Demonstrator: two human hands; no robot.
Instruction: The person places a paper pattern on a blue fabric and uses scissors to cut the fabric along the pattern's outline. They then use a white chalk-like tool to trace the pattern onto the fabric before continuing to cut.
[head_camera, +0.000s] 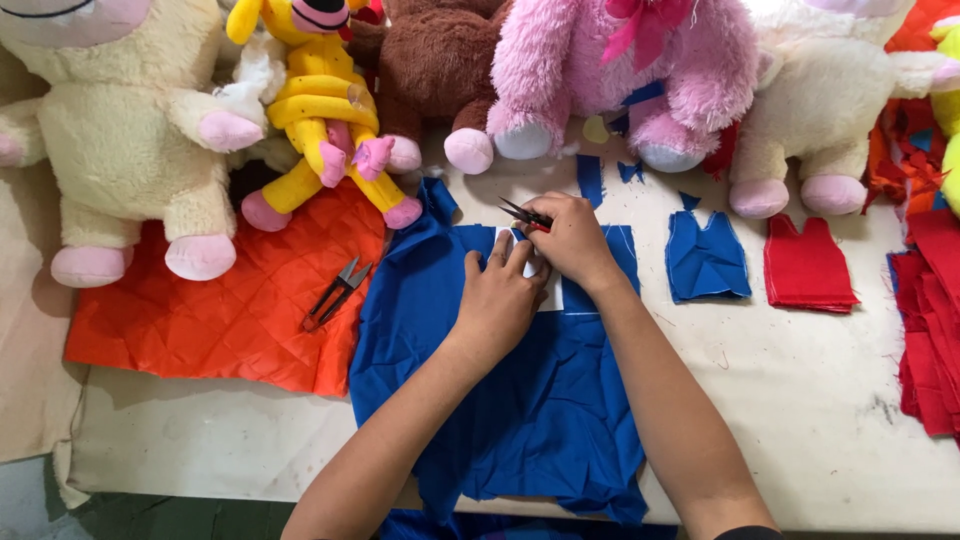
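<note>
Two hands work on blue cloth (520, 400) spread over a table (800, 400), head view. Left hand (497, 300) lies flat, fingers spread, pressing a white template (548, 290) onto the cloth. Right hand (572, 238) grips scissors (523, 213) at the template's upper edge. Snips (338, 291) rest on orange quilting (240, 310); plush toys (130, 130) line the far edge.

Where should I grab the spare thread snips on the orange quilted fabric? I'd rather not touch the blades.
Take the thread snips by the joined lower-left end, coming from the table's front edge. The two blades splay open toward the upper right, near the blue fabric, so that end stays clear.
</note>
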